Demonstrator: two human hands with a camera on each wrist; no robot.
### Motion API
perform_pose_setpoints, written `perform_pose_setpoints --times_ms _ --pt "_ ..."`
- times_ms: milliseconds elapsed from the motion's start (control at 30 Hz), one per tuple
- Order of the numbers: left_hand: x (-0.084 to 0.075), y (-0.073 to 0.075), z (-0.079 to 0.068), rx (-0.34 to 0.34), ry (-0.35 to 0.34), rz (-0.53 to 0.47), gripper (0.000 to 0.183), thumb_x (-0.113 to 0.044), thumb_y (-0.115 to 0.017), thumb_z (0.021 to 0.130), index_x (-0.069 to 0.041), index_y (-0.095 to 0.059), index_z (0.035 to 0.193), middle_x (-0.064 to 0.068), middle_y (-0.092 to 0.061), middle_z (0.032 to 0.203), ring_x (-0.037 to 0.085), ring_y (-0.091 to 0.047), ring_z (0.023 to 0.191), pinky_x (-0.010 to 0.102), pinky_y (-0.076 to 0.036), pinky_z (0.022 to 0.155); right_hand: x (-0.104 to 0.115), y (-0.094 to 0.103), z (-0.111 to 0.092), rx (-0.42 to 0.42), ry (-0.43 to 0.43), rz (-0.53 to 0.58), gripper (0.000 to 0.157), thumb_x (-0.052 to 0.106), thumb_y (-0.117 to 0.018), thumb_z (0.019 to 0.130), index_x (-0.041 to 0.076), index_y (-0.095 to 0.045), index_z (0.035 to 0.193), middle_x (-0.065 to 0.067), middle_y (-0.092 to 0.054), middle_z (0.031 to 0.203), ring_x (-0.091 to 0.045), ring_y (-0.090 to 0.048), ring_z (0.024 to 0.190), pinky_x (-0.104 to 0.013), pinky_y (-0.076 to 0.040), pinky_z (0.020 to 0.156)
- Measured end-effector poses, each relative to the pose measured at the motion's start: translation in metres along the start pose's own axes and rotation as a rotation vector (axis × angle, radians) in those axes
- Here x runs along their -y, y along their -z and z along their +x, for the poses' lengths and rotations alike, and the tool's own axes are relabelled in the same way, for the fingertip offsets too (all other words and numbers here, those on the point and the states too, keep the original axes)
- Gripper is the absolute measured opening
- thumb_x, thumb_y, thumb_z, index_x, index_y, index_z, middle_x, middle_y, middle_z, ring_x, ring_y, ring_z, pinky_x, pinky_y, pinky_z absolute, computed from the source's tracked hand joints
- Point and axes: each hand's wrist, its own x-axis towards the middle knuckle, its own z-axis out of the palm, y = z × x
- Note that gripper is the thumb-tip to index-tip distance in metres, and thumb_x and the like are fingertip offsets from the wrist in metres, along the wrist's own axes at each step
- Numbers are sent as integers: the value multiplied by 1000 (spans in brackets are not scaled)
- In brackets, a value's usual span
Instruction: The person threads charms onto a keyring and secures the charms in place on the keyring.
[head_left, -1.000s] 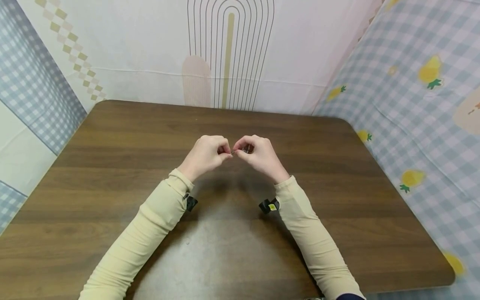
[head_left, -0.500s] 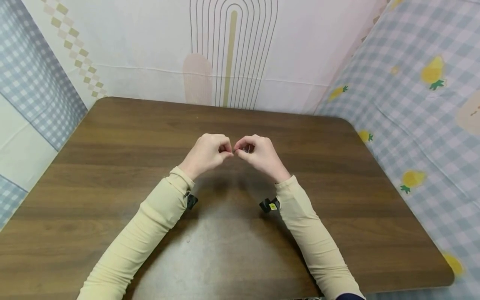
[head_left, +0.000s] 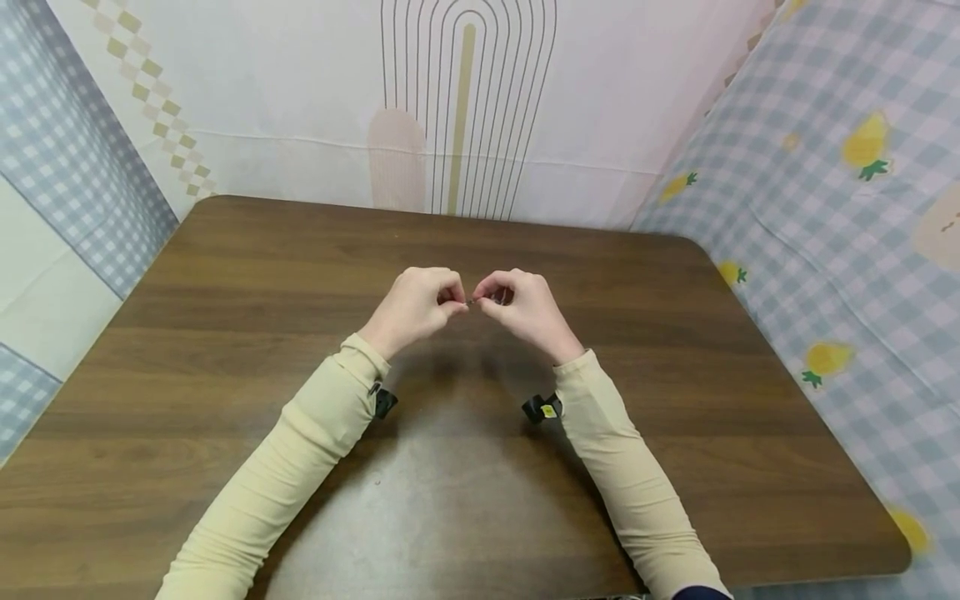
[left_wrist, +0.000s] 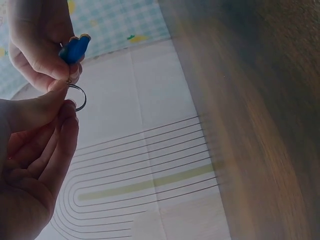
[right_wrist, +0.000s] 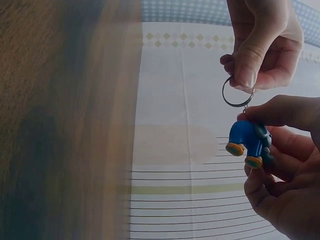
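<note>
My left hand (head_left: 412, 312) and right hand (head_left: 525, 310) meet fingertip to fingertip above the table. Between them is a keychain: a metal split ring (right_wrist: 234, 104) joined by a small link to a blue figurine (right_wrist: 243, 134) with orange feet. In the right wrist view, the left thumb and fingers pinch the ring from above. Right-hand fingers hold the figurine, the thumb near its top by the link. From the left wrist, the figurine (left_wrist: 75, 49) shows beside the right fingers, and the ring (left_wrist: 85, 96) sticks out past the left fingertips. Fingers hide part of both.
A brown wood-grain table (head_left: 262, 267) lies under both forearms. Behind it hangs a white cloth (head_left: 285, 92) with arch patterns, and blue checked cloth (head_left: 817, 242) with yellow fruit hangs at the right. A black wrist camera (head_left: 385, 404) sits under the left sleeve.
Both hands keep nearly the same place and hold. The right fingertips have drawn slightly to the right, so the gap between the two hands is a little wider.
</note>
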Motion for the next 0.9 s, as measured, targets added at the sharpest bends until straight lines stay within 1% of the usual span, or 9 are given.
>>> perform_pose_setpoints --times_ms 133,267,400,467,533,633,700,767,900 --pt "4 0 1 -22 12 -98 8 -11 -70 75 -9 -62 72 2 -65 70 10 -60 63 25 -49 61 -1 1 0 -7 -8 2 7 12 -61 79 14 -67 82 1 -64 75 -12 -51 67 -22 -41 61" --pt "7 1 1 -32 79 -208 8 -13 -70 76 -10 -62 75 2 -67 72 9 -62 65 24 -50 63 0 2 0 -21 -7 30 7 12 -61 79 13 -67 83 1 -64 75 -11 -51 64 -22 -42 59" --pt "8 3 1 -36 148 -282 11 -12 -67 78 -9 -63 88 5 -67 79 11 -64 71 23 -50 67 3 2 0 -38 10 52 8 14 -63 80 13 -68 87 1 -66 76 -10 -53 62 -21 -42 57" --pt "8 3 1 -41 166 -301 17 -11 -66 79 -9 -64 96 5 -68 83 12 -65 74 23 -51 68 3 2 0 -39 21 50 9 16 -64 80 12 -68 88 1 -66 76 -10 -53 62 -21 -42 57" --pt "8 4 0 -55 164 -287 19 -12 -66 79 -10 -67 98 5 -69 83 11 -65 73 23 -51 66 2 2 0 -38 31 42 10 18 -65 80 12 -69 87 1 -66 75 -9 -52 61 -21 -43 57" --pt "8 4 0 -88 153 -272 15 -13 -65 80 -11 -69 94 2 -70 81 9 -65 70 23 -50 62 2 2 -1 -32 39 34 10 20 -65 80 13 -68 87 2 -65 74 -8 -52 62 -21 -43 57" --pt "8 4 -1 -109 153 -283 11 -14 -65 80 -11 -70 90 2 -70 79 9 -64 69 24 -50 60 2 2 -1 -35 44 30 9 21 -65 80 14 -68 86 2 -65 73 -8 -52 62 -21 -43 58" --pt "7 3 -1 -114 176 -341 10 -14 -65 80 -11 -69 88 4 -69 76 10 -65 66 25 -51 60 3 2 -1 -38 52 25 10 22 -66 80 14 -68 85 3 -64 73 -8 -52 63 -21 -43 58" --pt "8 2 0 -90 242 -529 13 -11 -64 81 -6 -66 93 13 -69 79 16 -66 66 30 -54 63 4 2 -1 -63 86 -4 10 22 -66 80 14 -68 84 3 -64 72 -8 -51 64 -21 -43 59"
